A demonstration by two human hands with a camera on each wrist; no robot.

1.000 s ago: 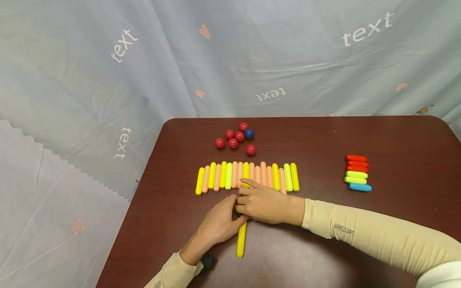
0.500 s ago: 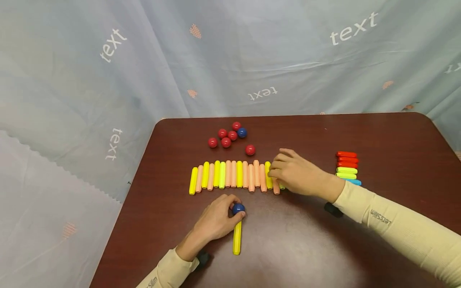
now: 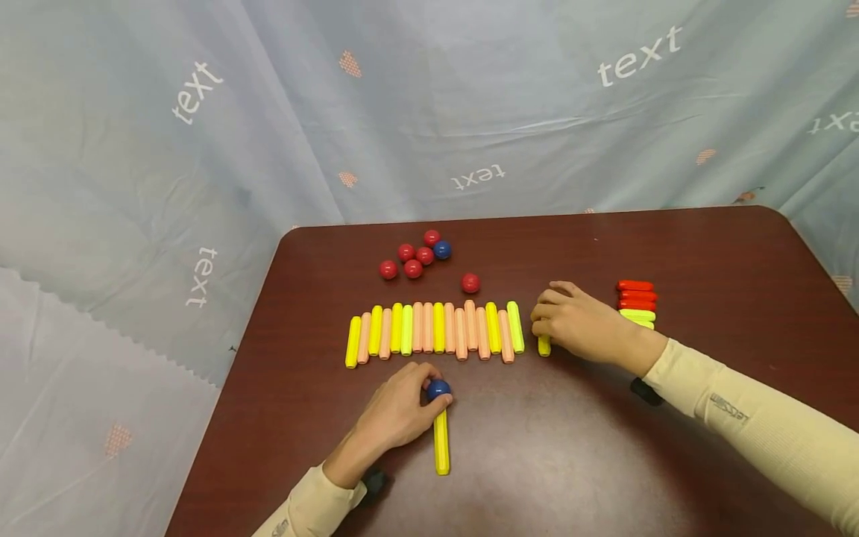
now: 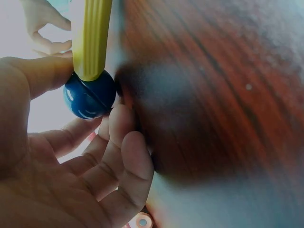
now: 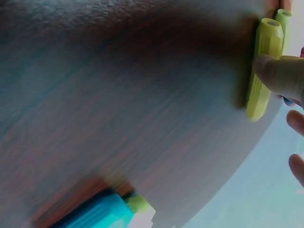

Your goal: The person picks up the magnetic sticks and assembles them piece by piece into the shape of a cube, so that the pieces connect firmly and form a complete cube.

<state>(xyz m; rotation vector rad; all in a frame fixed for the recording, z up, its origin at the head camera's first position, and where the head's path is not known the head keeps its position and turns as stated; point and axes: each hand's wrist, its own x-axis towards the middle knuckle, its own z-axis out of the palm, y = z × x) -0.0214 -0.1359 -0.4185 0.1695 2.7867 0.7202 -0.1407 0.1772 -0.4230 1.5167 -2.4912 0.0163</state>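
My left hand (image 3: 399, 409) holds a dark blue ball (image 3: 439, 389) between thumb and fingers, low over the table's near middle. A yellow ribbed stick (image 3: 441, 447) meets this ball and points toward the table's near edge; in the left wrist view its end touches the ball (image 4: 90, 96). To the right of a long row of sticks (image 3: 438, 328), yellow, lime and peach, my right hand (image 3: 587, 324) pinches another yellow stick (image 5: 259, 97). Its thumb (image 5: 270, 71) lies on that stick in the right wrist view; the opposing fingertip is hidden.
Several red balls (image 3: 412, 269) and one blue ball (image 3: 442, 250) lie behind the row. A lone red ball (image 3: 470, 283) sits nearer. Right of my right hand lie red sticks (image 3: 636, 295) and lime sticks (image 3: 637, 316); a blue stick (image 5: 97, 213) shows in the right wrist view.
My right hand has left the left hand's side, reached the row's right end and drawn its last yellow stick rightward. The lone red ball has rolled right. My left hand stays with the blue ball.
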